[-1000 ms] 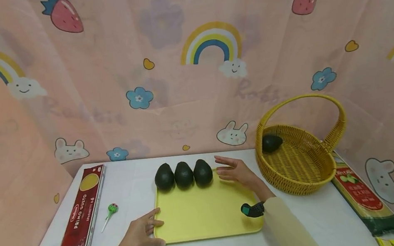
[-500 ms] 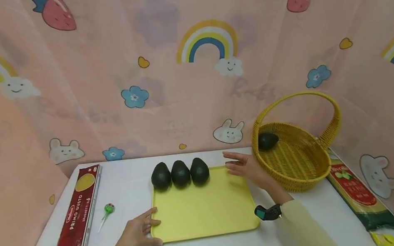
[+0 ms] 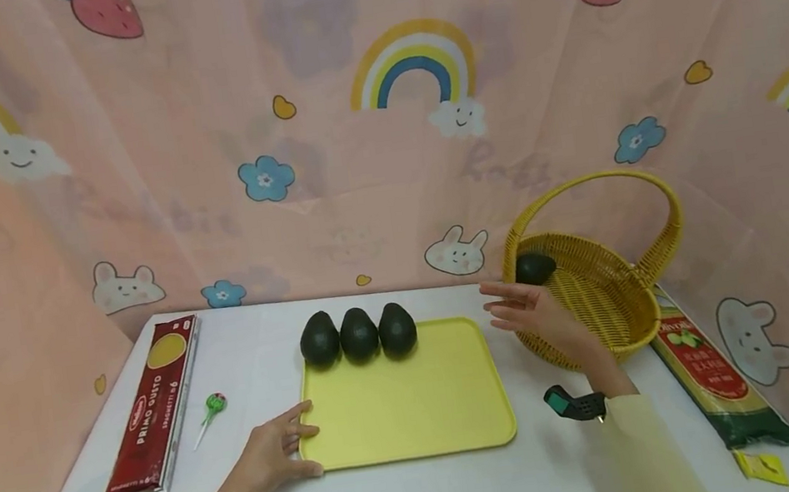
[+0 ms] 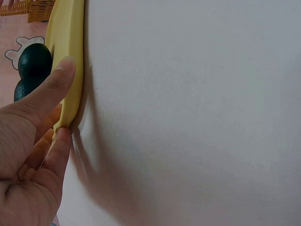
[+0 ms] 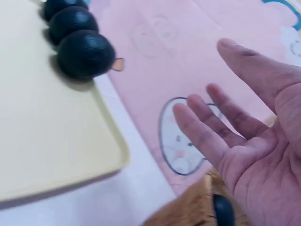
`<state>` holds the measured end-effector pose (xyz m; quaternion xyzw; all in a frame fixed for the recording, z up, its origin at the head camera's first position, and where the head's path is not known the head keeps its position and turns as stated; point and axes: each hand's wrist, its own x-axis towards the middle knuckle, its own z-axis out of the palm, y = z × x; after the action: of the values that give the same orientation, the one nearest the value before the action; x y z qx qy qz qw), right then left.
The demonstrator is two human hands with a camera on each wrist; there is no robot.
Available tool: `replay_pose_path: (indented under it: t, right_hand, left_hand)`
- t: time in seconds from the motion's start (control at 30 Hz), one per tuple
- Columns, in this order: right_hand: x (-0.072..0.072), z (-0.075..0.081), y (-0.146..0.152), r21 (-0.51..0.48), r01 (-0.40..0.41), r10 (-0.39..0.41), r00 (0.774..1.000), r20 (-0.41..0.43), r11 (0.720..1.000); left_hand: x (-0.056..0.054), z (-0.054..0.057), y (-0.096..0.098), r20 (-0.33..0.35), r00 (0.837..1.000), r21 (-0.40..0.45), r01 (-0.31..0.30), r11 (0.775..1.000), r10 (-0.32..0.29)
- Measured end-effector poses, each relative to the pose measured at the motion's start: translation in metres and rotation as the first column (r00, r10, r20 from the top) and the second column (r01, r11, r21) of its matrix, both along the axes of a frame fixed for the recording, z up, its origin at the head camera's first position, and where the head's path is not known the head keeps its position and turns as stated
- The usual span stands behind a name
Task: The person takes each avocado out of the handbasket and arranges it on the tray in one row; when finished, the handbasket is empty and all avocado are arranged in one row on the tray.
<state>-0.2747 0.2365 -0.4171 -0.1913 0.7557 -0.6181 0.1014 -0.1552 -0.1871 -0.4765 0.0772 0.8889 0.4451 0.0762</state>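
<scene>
A yellow tray lies on the white table. Three dark avocados stand in a row along its far left edge. At the tray's near left corner, my left hand grips the rim. In the left wrist view its thumb lies along the near rim and the fingers sit at the corner. My right hand, fingers spread and holding nothing, overlaps the left side of the yellow wicker basket. Inside that basket rests another avocado. The right wrist view shows the bare palm beside the tray.
A red spaghetti packet and a green lollipop lie on the left. Right of the basket is a red and green food packet, with a small yellow packet below. A pink patterned cloth hangs behind the table.
My right hand has moved rightward from above the tray to the basket's left side. My left hand stays at the tray corner, and the avocados keep their places.
</scene>
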Motion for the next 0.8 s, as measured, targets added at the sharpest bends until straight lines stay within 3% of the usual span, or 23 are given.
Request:
replay_pose_path:
  t: [0.17, 0.3, 0.57, 0.67, 0.8]
  right_hand:
    - [0.004, 0.01, 0.026, 0.017, -0.014, 0.014, 0.999, -0.035, 1.0]
    - [0.005, 0.014, 0.047, 0.0, 0.053, -0.052, 0.998, -0.038, 0.999]
    - [-0.003, 0.002, 0.08, -0.201, 0.182, -0.168, 0.982, 0.085, 0.963]
    - [-0.007, -0.005, 0.09, -0.126, 0.255, -0.236, 0.961, 0.144, 0.959]
    - [-0.011, -0.014, 0.097, 0.029, 0.35, -0.346, 0.906, 0.244, 0.936]
  left_hand:
    - [-0.001, 0.001, -0.001, -0.002, 1.0, 0.002, -0.004, 1.0, 0.004]
    - [-0.003, 0.001, -0.001, -0.006, 1.0, 0.009, -0.007, 1.0, 0.007]
    - [-0.003, -0.002, -0.002, -0.004, 1.0, 0.004, -0.001, 1.0, 0.001]
    - [-0.003, -0.002, -0.002, -0.005, 1.0, 0.001, 0.0, 1.0, 0.0]
    - [-0.003, -0.002, -0.001, -0.008, 1.0, 0.008, -0.002, 1.0, 0.002]
